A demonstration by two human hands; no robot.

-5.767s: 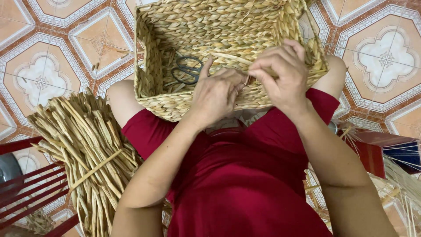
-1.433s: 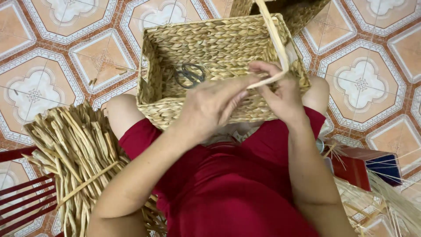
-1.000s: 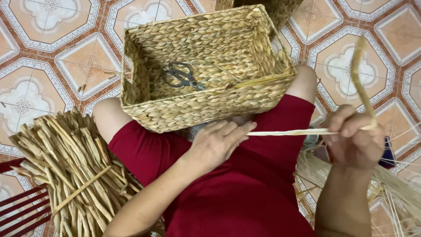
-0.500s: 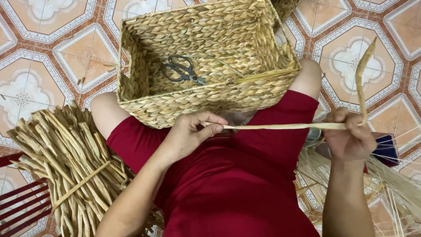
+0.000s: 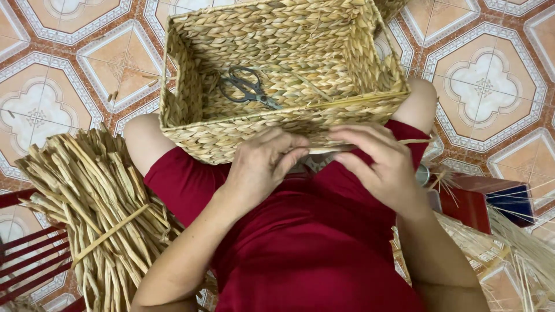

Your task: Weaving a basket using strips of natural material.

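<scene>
Left hand (image 5: 263,167) | right hand (image 5: 378,164) | both pinching flat pale straw strand (image 5: 329,149) | against braided rectangular basket (image 5: 277,75)

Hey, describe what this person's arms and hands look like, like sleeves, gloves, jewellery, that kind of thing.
Both arms are bare from the top edge of view down, with no sleeves showing on them. The left hand and right hand are bare too: no gloves, and no rings, watch or bracelets that I can see. The garment over the lap is plain dark red.

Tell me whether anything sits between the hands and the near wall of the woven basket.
Nothing visible does. The left hand and right hand hold a flat straw strand right against the basket wall.
</scene>
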